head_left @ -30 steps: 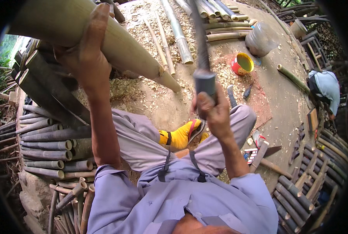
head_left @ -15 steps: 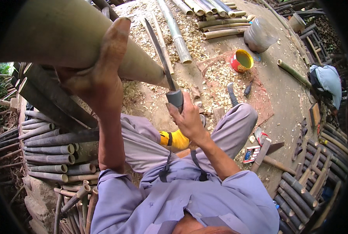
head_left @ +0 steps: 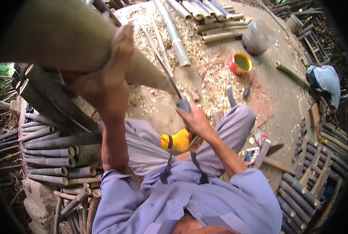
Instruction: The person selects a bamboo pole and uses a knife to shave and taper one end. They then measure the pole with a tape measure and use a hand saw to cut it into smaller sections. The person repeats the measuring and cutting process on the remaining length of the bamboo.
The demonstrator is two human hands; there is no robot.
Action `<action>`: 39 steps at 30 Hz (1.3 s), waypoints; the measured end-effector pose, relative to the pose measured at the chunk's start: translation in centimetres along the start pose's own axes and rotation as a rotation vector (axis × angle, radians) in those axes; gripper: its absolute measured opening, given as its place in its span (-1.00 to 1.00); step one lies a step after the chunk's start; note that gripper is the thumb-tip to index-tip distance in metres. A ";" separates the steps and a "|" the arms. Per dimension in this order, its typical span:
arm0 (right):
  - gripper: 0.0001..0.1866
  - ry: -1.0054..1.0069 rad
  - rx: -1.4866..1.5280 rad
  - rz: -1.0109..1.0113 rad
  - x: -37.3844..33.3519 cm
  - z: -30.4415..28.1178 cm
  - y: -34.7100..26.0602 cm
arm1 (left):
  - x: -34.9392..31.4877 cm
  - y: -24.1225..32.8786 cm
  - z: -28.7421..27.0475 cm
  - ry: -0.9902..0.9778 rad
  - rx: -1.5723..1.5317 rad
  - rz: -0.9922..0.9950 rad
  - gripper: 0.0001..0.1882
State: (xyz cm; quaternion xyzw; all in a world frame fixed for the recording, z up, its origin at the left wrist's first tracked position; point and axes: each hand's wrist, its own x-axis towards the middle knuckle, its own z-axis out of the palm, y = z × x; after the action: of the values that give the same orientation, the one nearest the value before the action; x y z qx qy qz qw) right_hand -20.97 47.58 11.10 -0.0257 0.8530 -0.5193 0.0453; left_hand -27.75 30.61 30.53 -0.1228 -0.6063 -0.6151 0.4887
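Observation:
A thick bamboo pole slants from the upper left down toward the middle, its narrower end near the wood chips. My left hand is wrapped around it from below, thumb up along its side. In my right hand is the dark handle of a long-bladed knife. The knife's narrow blade points up and left beside the pole's lower end; I cannot tell whether it touches. My bent legs spread on either side, and a yellow shoe shows between them.
Chips litter the ground. Ahead right stand a red-and-yellow bucket and a clear plastic container. A curved-bladed tool lies near my right knee. Bamboo stacks line the left. Another person bends at far right.
My right hand and the knife have moved a little right and down, the blade tilting further left. The pole and my left hand have shifted slightly rightward.

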 end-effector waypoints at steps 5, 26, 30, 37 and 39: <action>-0.58 0.099 0.610 -0.013 -0.7 -4.6 -7.3 | 1.0 -1.1 -1.2 -0.009 0.032 -0.038 -0.79; -0.55 0.218 0.314 -0.352 2.9 -1.6 -5.9 | -0.5 -2.3 -0.2 -0.107 0.148 0.144 -0.72; -0.56 -0.138 0.236 0.024 1.8 -1.4 -5.2 | 1.2 -0.4 -1.6 -0.026 0.041 -0.057 -0.47; -0.64 0.412 0.489 -0.735 2.5 -4.7 -12.1 | 0.2 -0.9 -1.0 0.054 0.024 -0.073 -0.65; -0.61 0.335 0.189 -0.619 3.5 -2.5 -7.3 | 0.4 -0.1 -0.7 0.039 0.013 -0.067 -0.46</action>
State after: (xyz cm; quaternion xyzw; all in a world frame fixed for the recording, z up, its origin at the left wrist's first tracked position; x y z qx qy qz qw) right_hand -24.70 46.06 18.57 -0.1931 0.7486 -0.5819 -0.2524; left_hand -27.75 29.83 30.60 -0.0873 -0.6045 -0.6296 0.4803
